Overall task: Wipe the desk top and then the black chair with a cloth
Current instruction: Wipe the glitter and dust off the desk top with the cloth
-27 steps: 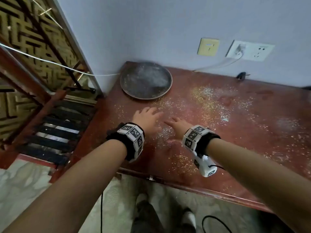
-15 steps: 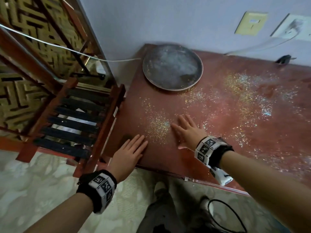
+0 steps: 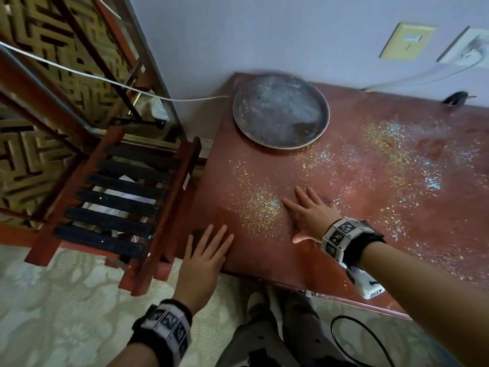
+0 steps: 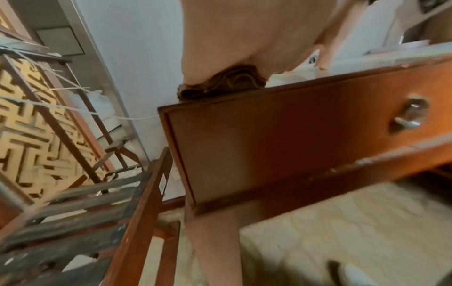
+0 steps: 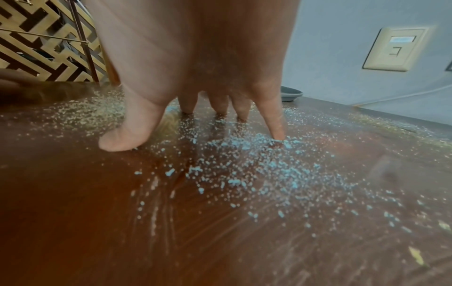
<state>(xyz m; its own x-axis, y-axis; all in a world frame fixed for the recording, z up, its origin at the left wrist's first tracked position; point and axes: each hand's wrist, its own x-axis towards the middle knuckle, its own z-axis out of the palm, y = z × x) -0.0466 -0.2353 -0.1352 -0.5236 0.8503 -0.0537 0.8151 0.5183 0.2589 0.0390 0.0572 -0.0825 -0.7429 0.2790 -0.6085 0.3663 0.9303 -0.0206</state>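
Note:
The red-brown desk top [image 3: 352,250] is strewn with shiny glitter [image 3: 262,210]. My left hand [image 3: 203,258] lies flat, fingers straight, at the desk's front-left corner, pressing a folded brown cloth [image 3: 197,233]. The left wrist view shows that cloth [image 4: 222,83] bunched under my palm on the desk edge. Further in, my right hand [image 3: 309,213] rests on the desk with fingers spread; its fingertips [image 5: 277,133] touch the bluish specks. The chair [image 3: 119,202], with black slats in a red wood frame, stands just left of the desk.
A round dusty metal tray [image 3: 280,112] sits at the desk's back-left corner by the wall. Wall sockets [image 3: 407,41] and a white cable [image 3: 105,80] are behind. A drawer front with a metal handle [image 4: 411,116] faces me. A black cord [image 3: 357,337] loops on the floor.
My left hand slid with the cloth from the middle of the desk back to its front-left corner. The right hand stayed flat in about the same spot.

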